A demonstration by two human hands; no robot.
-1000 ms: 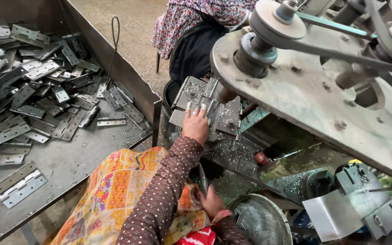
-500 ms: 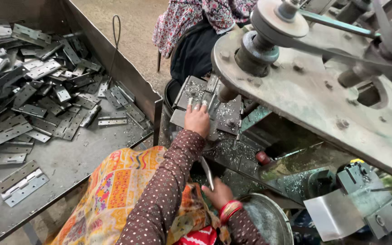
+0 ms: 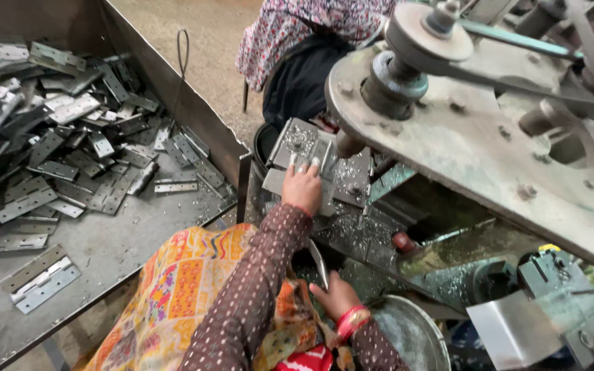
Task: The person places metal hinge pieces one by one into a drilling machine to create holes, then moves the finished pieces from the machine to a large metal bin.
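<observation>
Grimy steel surrounds you: a sheet-metal bin (image 3: 104, 247) heaped with flat grey hinges (image 3: 56, 158) sits at your left. Your left hand (image 3: 302, 187) presses flat, fingers spread, on a hinge plate (image 3: 295, 154) on the shaving-strewn machine bed (image 3: 352, 233). Your right hand (image 3: 337, 297) pinches a thin metal strip (image 3: 318, 263) upright beside a round pan (image 3: 407, 336).

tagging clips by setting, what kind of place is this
Most likely a small metalworking workshop that makes hinges. A metal tray holds a heap of flat hinges, a belt-driven machine stands at the right, and the left hand presses a part on its chip-strewn bed while the right hand holds a hinge blade.
</observation>
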